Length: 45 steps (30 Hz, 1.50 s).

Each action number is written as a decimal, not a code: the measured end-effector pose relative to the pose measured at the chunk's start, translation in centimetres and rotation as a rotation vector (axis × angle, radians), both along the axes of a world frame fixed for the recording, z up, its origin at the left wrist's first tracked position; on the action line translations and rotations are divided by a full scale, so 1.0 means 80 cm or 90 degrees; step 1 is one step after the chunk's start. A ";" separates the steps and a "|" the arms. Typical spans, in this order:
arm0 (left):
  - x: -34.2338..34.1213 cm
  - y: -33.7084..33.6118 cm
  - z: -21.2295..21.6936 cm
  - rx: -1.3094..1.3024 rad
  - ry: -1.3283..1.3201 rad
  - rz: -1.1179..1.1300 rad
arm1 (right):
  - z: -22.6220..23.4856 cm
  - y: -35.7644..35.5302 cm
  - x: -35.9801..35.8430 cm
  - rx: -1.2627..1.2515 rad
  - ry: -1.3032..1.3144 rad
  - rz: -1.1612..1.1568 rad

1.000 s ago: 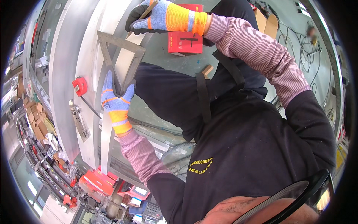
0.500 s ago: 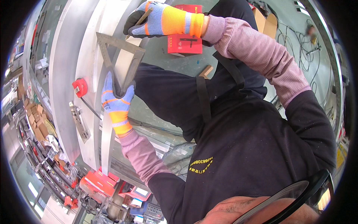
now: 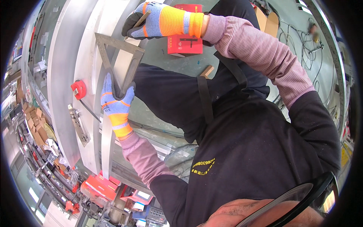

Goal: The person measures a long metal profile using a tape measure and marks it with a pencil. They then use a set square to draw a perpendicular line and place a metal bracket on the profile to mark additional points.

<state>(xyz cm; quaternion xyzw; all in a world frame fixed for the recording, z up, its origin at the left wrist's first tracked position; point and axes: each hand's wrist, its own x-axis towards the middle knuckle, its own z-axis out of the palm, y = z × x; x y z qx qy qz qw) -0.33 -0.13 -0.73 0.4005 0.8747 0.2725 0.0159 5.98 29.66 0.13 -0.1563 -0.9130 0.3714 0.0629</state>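
Note:
My left hand (image 3: 115, 106), in a blue and orange work glove, presses the lower corner of a grey metal triangular square (image 3: 119, 56) against a long white aluminium profile (image 3: 89, 75). My right hand (image 3: 151, 20), gloved the same way, is at the square's upper edge and grips a flat wooden pencil (image 3: 140, 19) with its tip near the metal. The square lies flat on the profile between both hands.
A red tape measure (image 3: 78, 90) sits on the profile left of my left hand, with a metal hinge-like fitting (image 3: 78, 125) below it. A red box (image 3: 185, 41) lies on the green floor beyond. Red cases (image 3: 100, 187), shelves and cables surround the bench.
My right hand with the pencil has shifted slightly along the square's upper edge. My left hand and the square stay where they were.

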 end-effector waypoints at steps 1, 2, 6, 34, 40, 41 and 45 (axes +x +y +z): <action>0.000 -0.001 0.000 -0.002 0.006 -0.003 | 0.000 -0.003 -0.001 0.022 -0.003 -0.007; -0.001 -0.001 -0.001 -0.003 0.013 -0.005 | -0.002 -0.005 -0.002 0.044 -0.005 -0.014; -0.001 0.000 -0.001 -0.010 0.015 -0.007 | -0.026 0.001 0.002 -0.018 0.125 0.081; 0.003 0.005 0.000 0.024 0.028 -0.021 | 0.024 -0.007 0.027 0.096 0.011 0.113; 0.005 0.006 0.003 0.011 0.023 -0.004 | 0.040 0.004 0.045 0.053 -0.053 0.189; 0.005 0.005 0.003 0.003 0.030 0.001 | 0.045 0.006 0.048 0.027 -0.088 0.216; 0.000 0.002 -0.003 0.023 0.049 -0.026 | 0.035 0.007 0.058 -0.065 0.262 0.133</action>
